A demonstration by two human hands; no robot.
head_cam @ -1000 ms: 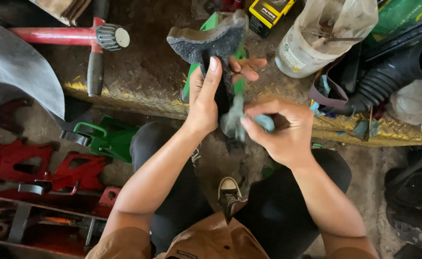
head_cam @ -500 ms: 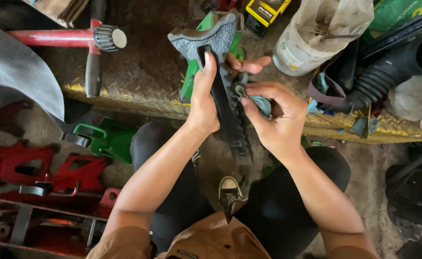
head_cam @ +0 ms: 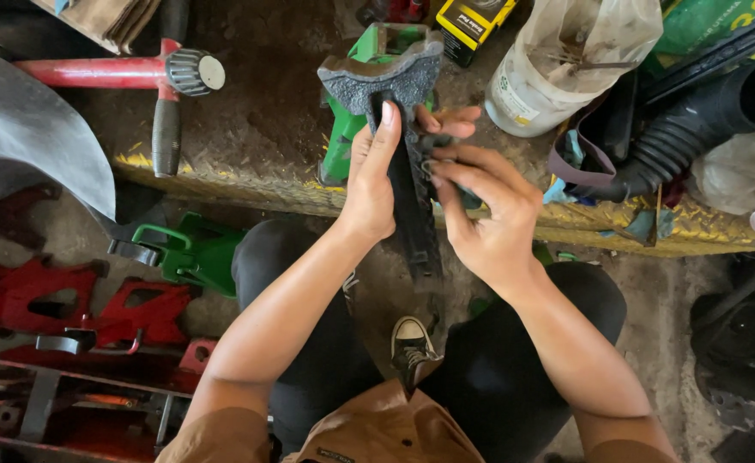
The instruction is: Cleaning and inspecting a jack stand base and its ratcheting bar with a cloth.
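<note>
Head view, left to right: red metal stands (head_cam: 77, 317) lie on the floor beside a red-handled hammer (head_cam: 137, 73). At centre, the left hand (head_cam: 369, 184) clasps a long black rubber strip with a flared grey end (head_cam: 399, 111), upright above the lap. The right hand (head_cam: 485, 214) pinches its edge, grip narrow. A white plastic jug (head_cam: 549, 81) sits right. The strip may slip, since only fingertips steady it.

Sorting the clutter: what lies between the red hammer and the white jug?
In the head view, the dark T-shaped part held in both hands, with a green piece behind it.
</note>
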